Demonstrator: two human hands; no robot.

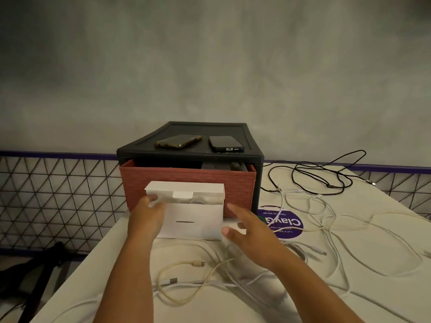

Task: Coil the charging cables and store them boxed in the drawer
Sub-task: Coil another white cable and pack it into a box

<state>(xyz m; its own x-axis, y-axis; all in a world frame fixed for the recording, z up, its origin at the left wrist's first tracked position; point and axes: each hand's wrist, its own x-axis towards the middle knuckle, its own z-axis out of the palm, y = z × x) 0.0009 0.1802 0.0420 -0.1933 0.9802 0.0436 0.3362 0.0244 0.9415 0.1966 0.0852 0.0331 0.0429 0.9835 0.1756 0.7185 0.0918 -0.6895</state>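
White box (193, 220) upright on the pale surface (349, 287), just in front of the red-brown drawer (186, 180), hinged lid (186, 190) raised and tipped back. Inside, under the lid's front tab, a glimpse of coiled white cable (201, 201) (only a few loops visible). Left hand (149, 214) at the box's upper left corner, fingers curled over the rim beside the lid, gripping the box. Right hand (247, 231) just beside the box's right side, fingers straight and spread, holding nothing; thumb close to the lower right corner, contact impossible to tell.

Behind the box, the drawer pulled partway out of a black cabinet (191, 155), brick-patterned front toward the camera, dark shapes inside, not identifiable. On the cabinet's top, two phones side by side and apart: a gold-flecked phone (178, 141) to the left, angled, and a dark phone (225, 143) to the right.

Nearer the camera, between the forearms, a cream cable (197, 263) in a loose loop, both plugs showing. To the right, several loose white cables (326, 234) sprawled uncoiled across the surface, crossing one another. Farther back on the right, beside the cabinet, a black cable (328, 185) in a tangle of loose loops. Just right of the box and partly behind the right hand, a round purple label (289, 226) with white lettering, upside down to the camera, one white cable across it.

Around the surface, a wire mesh fence (58, 194) with a purple top rail, a grey wall (210, 66) behind, and a dark object (30, 276) on the floor at lower left.
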